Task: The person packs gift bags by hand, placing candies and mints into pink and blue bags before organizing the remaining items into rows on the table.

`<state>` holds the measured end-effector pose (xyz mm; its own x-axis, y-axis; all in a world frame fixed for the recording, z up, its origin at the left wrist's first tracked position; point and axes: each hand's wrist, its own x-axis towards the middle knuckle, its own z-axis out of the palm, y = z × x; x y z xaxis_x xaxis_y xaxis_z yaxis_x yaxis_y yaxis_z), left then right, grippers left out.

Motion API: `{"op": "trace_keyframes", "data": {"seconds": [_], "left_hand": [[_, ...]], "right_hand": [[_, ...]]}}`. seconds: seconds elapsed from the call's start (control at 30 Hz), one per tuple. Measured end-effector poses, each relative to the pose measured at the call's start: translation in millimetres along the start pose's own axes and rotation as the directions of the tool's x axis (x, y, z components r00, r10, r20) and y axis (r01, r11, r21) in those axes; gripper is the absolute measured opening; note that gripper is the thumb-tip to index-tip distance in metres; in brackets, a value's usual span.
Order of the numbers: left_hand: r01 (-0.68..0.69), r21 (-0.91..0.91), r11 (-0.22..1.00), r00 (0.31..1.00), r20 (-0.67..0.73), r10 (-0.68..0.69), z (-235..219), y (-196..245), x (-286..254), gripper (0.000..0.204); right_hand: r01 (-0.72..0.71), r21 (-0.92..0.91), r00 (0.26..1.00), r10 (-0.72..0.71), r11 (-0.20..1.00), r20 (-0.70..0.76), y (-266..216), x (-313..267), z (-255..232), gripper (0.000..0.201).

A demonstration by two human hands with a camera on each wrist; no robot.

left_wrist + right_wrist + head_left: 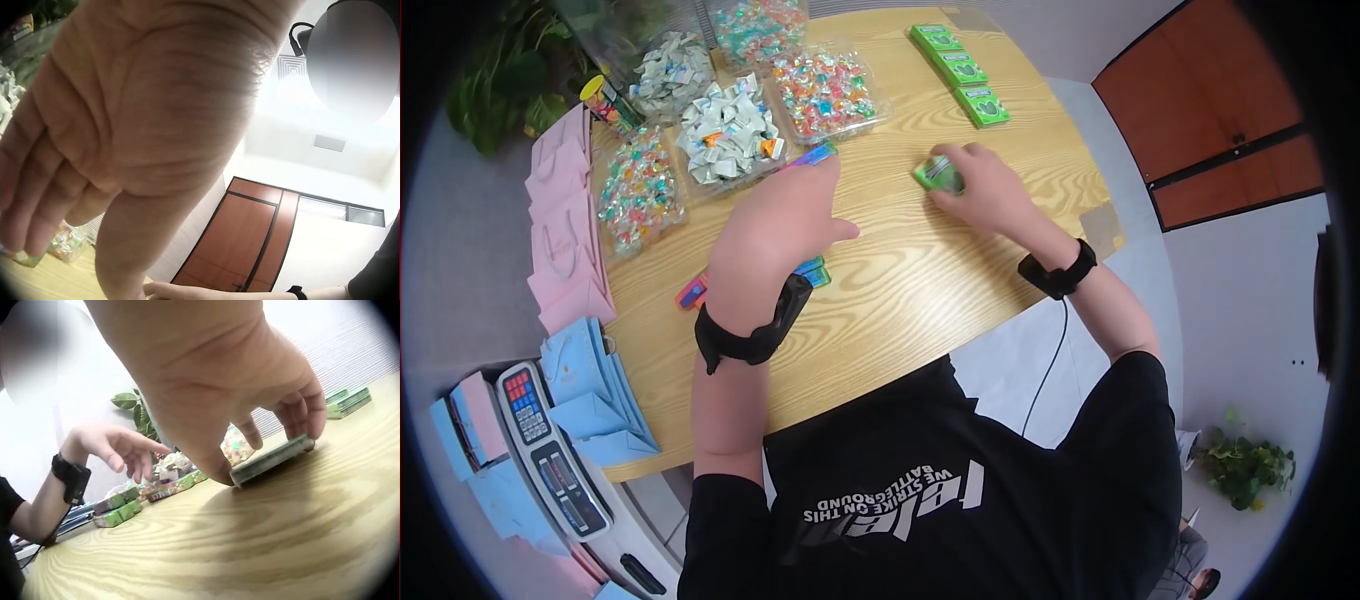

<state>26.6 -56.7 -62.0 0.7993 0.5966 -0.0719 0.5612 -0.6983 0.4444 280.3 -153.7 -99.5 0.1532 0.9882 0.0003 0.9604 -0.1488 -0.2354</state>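
Note:
My right hand [985, 190] pinches a small flat green box [272, 464] between thumb and fingers, low over the wooden table. In the head view the green box [940, 175] is partly covered by the fingers. My left hand [775, 220] holds nothing; its fingers are extended, with the thumb apart, above brightly coloured candy packs. A purple and blue pack [813, 155] shows past its fingertips. Blue-green packs [815, 272] and a pink-purple pack [692, 292] stick out either side of the wrist, their middles hidden by it.
Three green boxes [960, 72] lie in a row at the table's far right. Clear tubs of wrapped candies [825, 92] and white packets [728, 130] stand at the back left. Pink bags [568, 240], blue bags [595, 390] and a scale [555, 450] line the left side.

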Motion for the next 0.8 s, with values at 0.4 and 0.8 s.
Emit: {"op": "trace_keyframes", "data": {"seconds": [0.4, 0.8], "left_hand": [[0.038, 0.017, 0.999, 0.999, -0.012, -0.038, -10, 2, -10, 0.050], [0.103, -0.123, 0.987, 0.988, -0.102, -0.116, -52, -9, -43, 0.054]], "right_hand": [[-0.306, -0.145, 0.942, 0.278, 0.941, -0.186, 85, 84, 2, 0.054], [-0.277, -0.232, 0.946, 0.223, 0.932, -0.235, 86, 95, 4, 0.057]]}}
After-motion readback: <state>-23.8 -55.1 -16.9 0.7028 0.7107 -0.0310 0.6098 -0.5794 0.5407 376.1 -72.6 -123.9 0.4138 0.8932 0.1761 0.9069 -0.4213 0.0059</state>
